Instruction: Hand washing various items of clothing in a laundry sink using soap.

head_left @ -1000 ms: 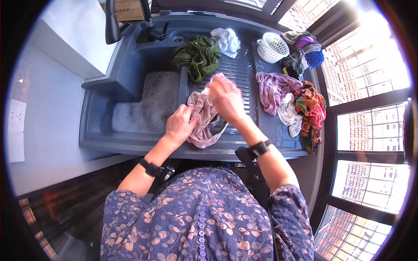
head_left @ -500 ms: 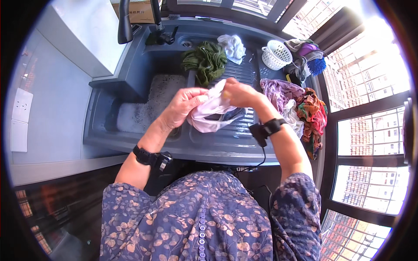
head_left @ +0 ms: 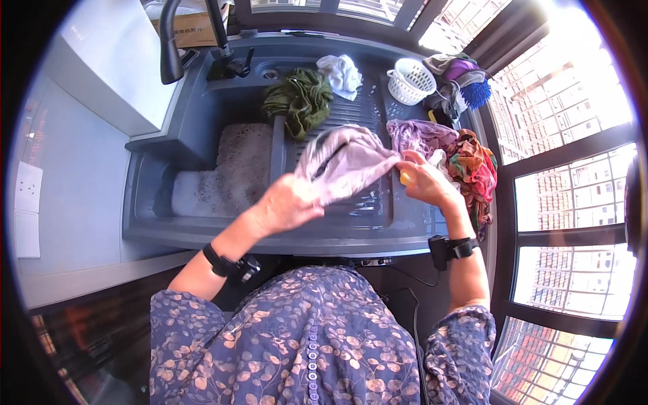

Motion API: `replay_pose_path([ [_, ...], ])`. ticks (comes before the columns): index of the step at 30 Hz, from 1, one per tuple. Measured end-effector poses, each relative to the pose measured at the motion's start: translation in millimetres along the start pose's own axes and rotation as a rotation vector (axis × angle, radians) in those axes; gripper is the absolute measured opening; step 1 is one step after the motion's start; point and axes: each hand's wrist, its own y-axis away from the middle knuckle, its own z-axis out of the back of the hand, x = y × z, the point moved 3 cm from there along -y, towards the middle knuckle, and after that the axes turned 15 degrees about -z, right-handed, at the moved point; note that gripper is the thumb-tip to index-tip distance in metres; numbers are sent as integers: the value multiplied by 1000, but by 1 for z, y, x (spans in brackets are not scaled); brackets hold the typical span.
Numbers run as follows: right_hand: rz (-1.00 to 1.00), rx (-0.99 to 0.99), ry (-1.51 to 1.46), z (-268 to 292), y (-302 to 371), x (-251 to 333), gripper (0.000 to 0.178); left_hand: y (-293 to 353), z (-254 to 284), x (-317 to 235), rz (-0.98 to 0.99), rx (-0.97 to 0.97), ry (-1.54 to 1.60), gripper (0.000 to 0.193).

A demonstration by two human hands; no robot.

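A pale pink cloth garment, blurred by motion, stretches in the air over the ribbed washboard part of the grey sink. My left hand is closed on its left end. The garment's right corner reaches the fingertips of my right hand; whether they pinch it is not clear. That hand is closed round a small yellow piece, mostly hidden by the fingers. Just beyond the garment, a bunched dark green cloth and a white cloth lie on the washboard.
Foamy water fills the basin at left, below the black faucet. To the right are a white plastic basket, a purple cloth, a red-orange patterned cloth and a blue bristly scrubber. Windows line the right side.
My hands have moved apart, the right one going right and nearer to me. The pink garment, earlier bunched between them, is now spread out. The view has shifted slightly.
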Motion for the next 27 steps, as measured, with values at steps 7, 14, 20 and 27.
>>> replay_pose_path([
  [7, 159, -566, -130, -93, -27, 93, 35, 22, -54, -6, 161, -37, -25, 17],
  [14, -116, -640, 23, -82, -76, 36, 25, 43, -52, 5, 384, -110, 56, 18],
  [20, 514, -482, -50, -111, -69, 133, 36, 41, -70, 31, 653, -86, -17, 25],
  [27, -27, -661, 36, -73, -96, 74, 40, 33, -50, 39, 540, -275, -22, 18],
])
